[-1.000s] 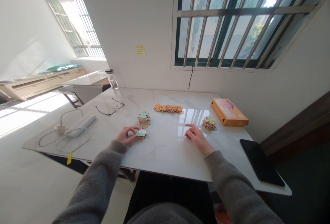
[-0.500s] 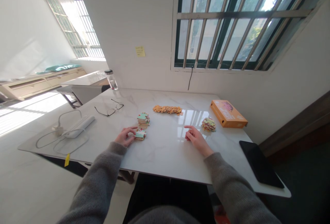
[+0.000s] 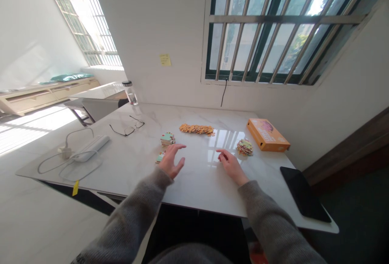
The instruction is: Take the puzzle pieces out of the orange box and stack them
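Note:
My left hand (image 3: 172, 161) is open, thumb and fingers spread, with nothing in it. It hovers just right of a low stack of puzzle pieces (image 3: 159, 157) and partly hides it. Behind the fingers stands a taller stack of mint-green-topped puzzle pieces (image 3: 167, 139). My right hand (image 3: 229, 166) rests over the table with the index finger stretched out and the other fingers curled; no piece shows in it. Beyond it, to the right, sits a messy pile of puzzle pieces (image 3: 244, 147). A long row of orange-brown puzzle pieces (image 3: 197, 129) lies overlapped farther back.
The white marble-look table (image 3: 194, 187) also bears an orange box (image 3: 268, 135), a black tablet (image 3: 304, 193), eyeglasses (image 3: 129, 129), a white power strip (image 3: 91, 149) with a looping cable, and a bottle (image 3: 130, 93) at the back left corner.
My left hand has moved right, away from the low stack, and its fingers have spread. My right hand stays nearly in place. The view has shifted slightly.

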Motion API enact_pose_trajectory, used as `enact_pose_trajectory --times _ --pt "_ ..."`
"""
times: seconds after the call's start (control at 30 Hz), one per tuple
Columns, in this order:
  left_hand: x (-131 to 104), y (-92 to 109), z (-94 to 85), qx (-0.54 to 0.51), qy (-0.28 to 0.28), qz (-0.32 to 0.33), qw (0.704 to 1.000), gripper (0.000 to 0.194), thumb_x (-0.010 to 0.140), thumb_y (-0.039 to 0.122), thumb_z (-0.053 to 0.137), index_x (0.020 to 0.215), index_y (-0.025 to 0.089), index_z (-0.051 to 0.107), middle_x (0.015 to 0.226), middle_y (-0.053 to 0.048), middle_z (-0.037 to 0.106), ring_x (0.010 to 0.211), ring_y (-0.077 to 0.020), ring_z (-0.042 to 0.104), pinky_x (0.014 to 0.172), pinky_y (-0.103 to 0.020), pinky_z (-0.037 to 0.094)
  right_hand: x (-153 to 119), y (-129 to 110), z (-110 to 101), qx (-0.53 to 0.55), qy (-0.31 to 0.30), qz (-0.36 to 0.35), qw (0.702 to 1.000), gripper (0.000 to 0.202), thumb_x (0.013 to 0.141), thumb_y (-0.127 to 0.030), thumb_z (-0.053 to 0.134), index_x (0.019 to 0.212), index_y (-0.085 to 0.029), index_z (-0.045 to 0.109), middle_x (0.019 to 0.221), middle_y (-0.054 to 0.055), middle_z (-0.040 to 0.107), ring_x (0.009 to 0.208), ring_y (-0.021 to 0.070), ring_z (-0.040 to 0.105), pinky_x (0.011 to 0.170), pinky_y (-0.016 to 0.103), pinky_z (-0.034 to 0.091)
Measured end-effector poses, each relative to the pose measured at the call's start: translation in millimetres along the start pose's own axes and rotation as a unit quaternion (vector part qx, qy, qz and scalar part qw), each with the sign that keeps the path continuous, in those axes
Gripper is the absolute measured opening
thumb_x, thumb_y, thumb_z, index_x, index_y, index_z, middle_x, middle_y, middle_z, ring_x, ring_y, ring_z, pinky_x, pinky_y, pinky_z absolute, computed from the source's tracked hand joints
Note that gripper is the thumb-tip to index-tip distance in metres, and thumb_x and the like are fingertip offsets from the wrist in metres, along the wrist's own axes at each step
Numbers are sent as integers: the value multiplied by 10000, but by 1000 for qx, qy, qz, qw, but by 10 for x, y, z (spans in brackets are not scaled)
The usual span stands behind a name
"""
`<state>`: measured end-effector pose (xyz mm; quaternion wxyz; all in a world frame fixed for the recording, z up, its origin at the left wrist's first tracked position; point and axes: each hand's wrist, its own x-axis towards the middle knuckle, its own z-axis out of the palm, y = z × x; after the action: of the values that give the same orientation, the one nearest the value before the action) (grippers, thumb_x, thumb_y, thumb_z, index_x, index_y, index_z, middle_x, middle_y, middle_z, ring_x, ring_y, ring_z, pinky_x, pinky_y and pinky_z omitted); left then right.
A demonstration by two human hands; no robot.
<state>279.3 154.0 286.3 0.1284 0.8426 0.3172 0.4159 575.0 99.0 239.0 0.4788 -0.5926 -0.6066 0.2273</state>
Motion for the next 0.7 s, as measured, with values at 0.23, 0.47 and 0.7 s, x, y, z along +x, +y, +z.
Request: enact_pose_trajectory --times 0.23,0.47,0.7 --pt "664 140 889 110 -85 -151 979 709 835 429 583 1453 158 364 1469 -180 376 1362 -356 339 1130 -512 338 8 63 -50 -56 28 -23 998 379 902 -262 376 1159 -155 634 847 52 643 768 183 589 758 321 469" --pt "1327 -269 1303 248 -85 -242 934 662 913 550 396 1476 203 382 1549 -155 334 1465 -354 205 1193 -558 165 27 79 -47 -64 36 -18 997 396 891 -218 365 1182 -155 627 848 50 649 753 178 589 763 320 471" --pt "1586 -757 1283 269 -112 -313 904 726 879 691 282 1475 293 396 1586 -121 303 1476 -394 176 1150 -660 157 30 54 -26 -63 34 -17 997 387 898 -200 362 1179 -151 622 824 41 635 752 174 584 764 309 468"
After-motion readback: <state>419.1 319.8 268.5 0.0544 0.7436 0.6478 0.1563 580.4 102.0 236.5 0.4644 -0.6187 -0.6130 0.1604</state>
